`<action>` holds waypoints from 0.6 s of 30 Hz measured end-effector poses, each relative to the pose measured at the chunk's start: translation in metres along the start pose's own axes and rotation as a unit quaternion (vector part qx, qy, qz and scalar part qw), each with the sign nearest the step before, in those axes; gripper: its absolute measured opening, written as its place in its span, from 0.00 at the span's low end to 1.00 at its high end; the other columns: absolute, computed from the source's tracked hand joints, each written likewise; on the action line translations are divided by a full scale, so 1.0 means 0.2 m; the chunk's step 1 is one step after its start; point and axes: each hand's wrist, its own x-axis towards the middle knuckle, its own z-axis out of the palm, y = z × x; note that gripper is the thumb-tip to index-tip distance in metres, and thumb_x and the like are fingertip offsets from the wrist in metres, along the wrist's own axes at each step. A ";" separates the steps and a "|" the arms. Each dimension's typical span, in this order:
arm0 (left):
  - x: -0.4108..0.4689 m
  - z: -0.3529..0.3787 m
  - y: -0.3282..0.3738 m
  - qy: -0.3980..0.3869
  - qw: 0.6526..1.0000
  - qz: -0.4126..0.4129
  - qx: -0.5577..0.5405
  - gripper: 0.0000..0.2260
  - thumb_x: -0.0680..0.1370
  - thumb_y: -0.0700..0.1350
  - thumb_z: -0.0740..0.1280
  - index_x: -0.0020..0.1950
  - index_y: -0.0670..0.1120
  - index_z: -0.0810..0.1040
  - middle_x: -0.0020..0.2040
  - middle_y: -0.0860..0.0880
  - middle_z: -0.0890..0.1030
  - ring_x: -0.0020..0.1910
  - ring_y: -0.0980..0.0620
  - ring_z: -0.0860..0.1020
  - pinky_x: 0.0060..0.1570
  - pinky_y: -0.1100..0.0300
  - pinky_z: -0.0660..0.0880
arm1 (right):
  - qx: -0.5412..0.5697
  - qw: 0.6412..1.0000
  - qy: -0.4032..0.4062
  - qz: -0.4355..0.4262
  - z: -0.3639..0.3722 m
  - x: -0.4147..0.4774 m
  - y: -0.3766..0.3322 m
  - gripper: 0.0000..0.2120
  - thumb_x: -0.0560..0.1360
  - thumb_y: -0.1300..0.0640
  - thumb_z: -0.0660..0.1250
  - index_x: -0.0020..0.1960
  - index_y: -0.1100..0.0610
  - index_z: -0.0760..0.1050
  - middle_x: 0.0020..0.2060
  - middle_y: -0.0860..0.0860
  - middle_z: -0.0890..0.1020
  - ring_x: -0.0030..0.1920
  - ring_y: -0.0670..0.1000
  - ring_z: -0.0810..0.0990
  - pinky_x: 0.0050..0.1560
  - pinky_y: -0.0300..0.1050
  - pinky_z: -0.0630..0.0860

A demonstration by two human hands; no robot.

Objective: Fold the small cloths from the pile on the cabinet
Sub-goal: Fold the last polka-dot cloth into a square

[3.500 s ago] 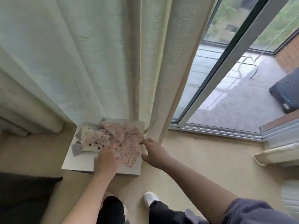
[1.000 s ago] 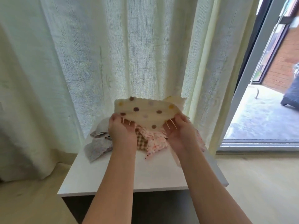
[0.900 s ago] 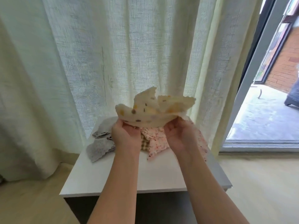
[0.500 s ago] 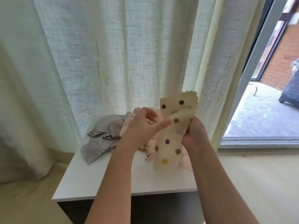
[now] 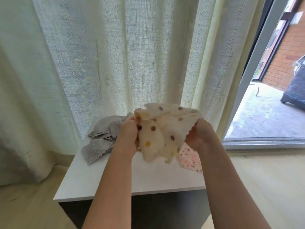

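- Low in the middle of the frame sits a white worktop [image 5: 92, 184], the top of a dark-fronted cabinet [image 5: 165, 210], on a pale wood floor [image 5: 257, 187].
- Right behind it, a sheer cream curtain [image 5: 115, 55] fills the upper left and centre, daylight glowing through the weave.
- At the right edge a grey door frame [image 5: 257, 66] slants up. Beyond it are a concrete balcony floor [image 5: 264, 119], a brick wall [image 5: 287, 52] and a dark covered shape [image 5: 295, 86].
- Over the back of the worktop, the cream polka-dot cloth [image 5: 158, 134] is up in the air, crumpled and sagging between both hands.
- The left hand [image 5: 127, 134] has its grip clamped on the cloth's left edge; the right hand [image 5: 199, 134] is clamped on the right edge.
- Grey cloths [image 5: 100, 139] lie in a heap on the worktop's back-left part, just beside the left hand.
- A pink speckled cloth [image 5: 189, 159] pokes out below the right hand, near the worktop's right edge.
- The held cloth and both forearms block the middle of the pile and part of the worktop's front.
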 end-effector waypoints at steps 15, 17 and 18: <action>-0.06 -0.12 0.02 0.029 0.993 -0.089 0.066 0.07 0.70 0.40 0.70 0.47 0.41 0.83 0.38 0.44 0.82 0.35 0.48 0.79 0.41 0.52 0.79 | -0.123 0.982 -0.097 0.106 -0.08 -0.03 0.04 0.07 0.72 0.60 0.69 0.48 0.62 0.81 0.42 0.59 0.84 0.42 0.56 0.85 0.48 0.51 0.82; -0.06 -0.13 0.03 0.040 0.996 -0.068 0.042 0.08 0.73 0.33 0.61 0.41 0.41 0.78 0.32 0.46 0.75 0.28 0.51 0.74 0.31 0.59 0.74 | -0.215 0.965 -0.092 0.120 -0.10 -0.03 0.07 0.10 0.75 0.66 0.67 0.56 0.64 0.80 0.43 0.60 0.84 0.41 0.55 0.85 0.41 0.49 0.84; -0.06 -0.14 0.03 0.045 0.997 -0.062 0.033 0.11 0.73 0.30 0.57 0.39 0.42 0.76 0.29 0.47 0.74 0.26 0.52 0.73 0.28 0.61 0.72 | -0.243 0.958 -0.080 0.128 -0.11 -0.03 0.08 0.11 0.77 0.67 0.66 0.59 0.65 0.77 0.43 0.59 0.85 0.40 0.55 0.85 0.37 0.48 0.83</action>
